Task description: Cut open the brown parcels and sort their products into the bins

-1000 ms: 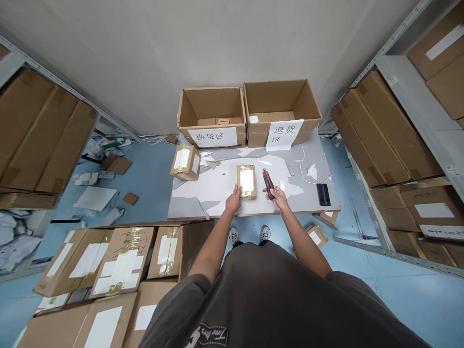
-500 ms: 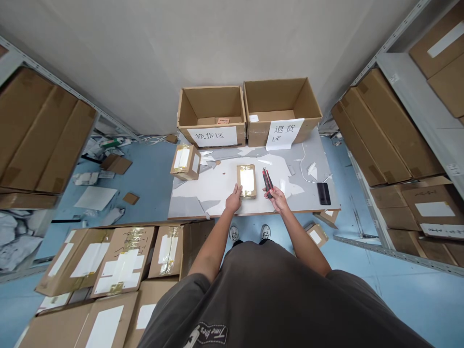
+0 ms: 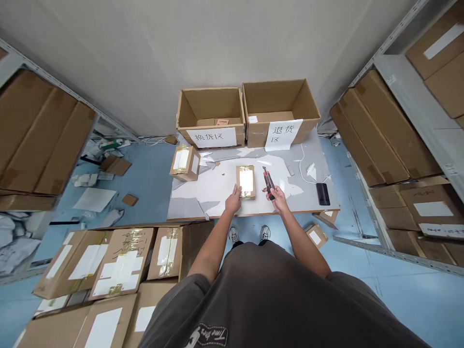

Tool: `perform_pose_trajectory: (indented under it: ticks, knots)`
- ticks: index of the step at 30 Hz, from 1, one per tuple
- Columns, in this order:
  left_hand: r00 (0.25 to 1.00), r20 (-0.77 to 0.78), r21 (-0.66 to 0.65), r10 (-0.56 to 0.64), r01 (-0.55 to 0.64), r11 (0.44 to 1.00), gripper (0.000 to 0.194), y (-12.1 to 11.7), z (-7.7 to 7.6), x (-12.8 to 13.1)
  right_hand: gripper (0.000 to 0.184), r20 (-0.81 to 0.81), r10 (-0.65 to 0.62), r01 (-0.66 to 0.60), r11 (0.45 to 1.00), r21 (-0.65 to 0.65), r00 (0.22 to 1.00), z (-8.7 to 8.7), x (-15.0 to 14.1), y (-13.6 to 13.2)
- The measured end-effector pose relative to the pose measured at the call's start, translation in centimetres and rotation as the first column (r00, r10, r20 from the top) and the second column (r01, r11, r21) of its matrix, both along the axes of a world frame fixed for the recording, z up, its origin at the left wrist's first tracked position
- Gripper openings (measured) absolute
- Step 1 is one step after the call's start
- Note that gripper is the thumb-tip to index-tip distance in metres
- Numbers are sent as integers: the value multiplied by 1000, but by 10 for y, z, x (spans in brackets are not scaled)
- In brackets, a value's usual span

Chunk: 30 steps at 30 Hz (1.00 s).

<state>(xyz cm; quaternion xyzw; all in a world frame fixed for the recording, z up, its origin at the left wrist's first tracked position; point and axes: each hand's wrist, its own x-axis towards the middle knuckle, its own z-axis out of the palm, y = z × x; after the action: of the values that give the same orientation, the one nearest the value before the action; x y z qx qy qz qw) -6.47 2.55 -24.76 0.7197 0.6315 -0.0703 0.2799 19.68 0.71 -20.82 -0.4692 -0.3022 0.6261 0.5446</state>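
Note:
A small taped cardboard parcel with a white label lies flat in the middle of the table. My left hand rests against its near left corner, fingers curled on the edge. My right hand is closed round a red and black utility knife, held just right of the parcel with its tip pointing away from me.
Two open cartons with paper signs, left one and right one, stand at the table's back. A second small parcel sits at the left edge, a black phone and white cable at the right. Stacked boxes and shelving flank me.

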Motion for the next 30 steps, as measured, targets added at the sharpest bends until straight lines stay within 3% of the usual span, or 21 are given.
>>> perform_pose_trajectory:
  ticks: [6,10,13,18,22,26,30]
  knots:
    - [997,-40,108,-59,63,992,96,19,3,0,54,19,-19,21,998,-67,1000,4,-2,1]
    - [976,-41,81,-212,215,973,112,48,6,-5,59,88,-21,30,994,-105,996,4,0,8]
    - [957,-45,70,-286,289,955,111,59,8,-10,54,93,-2,14,992,-122,996,5,3,14]
    - [970,-38,116,-242,245,963,105,44,5,-7,45,155,97,-73,986,-150,983,4,-5,37]
    - [988,-48,145,-149,155,977,106,15,-1,18,37,271,180,-129,972,-197,946,-4,-29,64]
    - [997,-58,165,-46,55,985,105,-2,-3,38,35,485,315,-232,946,-225,816,-13,-54,89]
    - [998,38,153,-42,36,988,90,18,0,19,39,707,426,-359,898,-255,564,-19,-70,105]
